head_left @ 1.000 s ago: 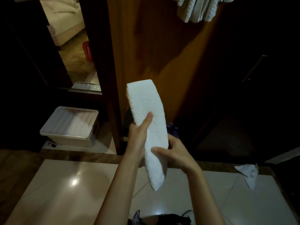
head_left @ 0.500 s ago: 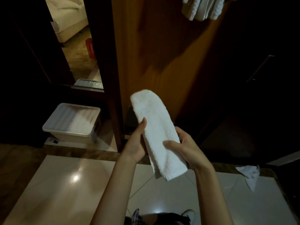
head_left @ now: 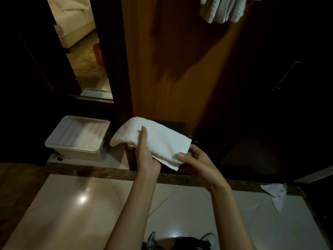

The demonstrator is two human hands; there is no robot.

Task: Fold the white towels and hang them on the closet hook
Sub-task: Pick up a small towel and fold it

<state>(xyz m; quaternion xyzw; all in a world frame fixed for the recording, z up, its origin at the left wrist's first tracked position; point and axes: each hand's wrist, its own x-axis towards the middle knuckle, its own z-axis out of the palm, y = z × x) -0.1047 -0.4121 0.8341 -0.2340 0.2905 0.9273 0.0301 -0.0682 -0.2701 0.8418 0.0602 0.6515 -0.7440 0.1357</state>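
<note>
a person's two hands hold a folded white towel (head_left: 155, 141) in the air in front of a wooden closet panel (head_left: 173, 65), above a glossy tiled floor (head_left: 72, 210). the left hand (head_left: 146, 156) grips the towel's middle, thumb pressed on top, while the right hand (head_left: 200, 163) pinches its near corner between thumb and fingers. the towel's far end droops over to the left. more white towels (head_left: 223, 8) hang at the top edge of the frame, against the panel. on the floor to the left stands a clear plastic box (head_left: 77, 139) with its lid on; pale, striped contents show dimly through the lid, too blurred to identify. a crumpled white cloth (head_left: 275, 193) lies on the floor at right, well apart from the hands.
</note>
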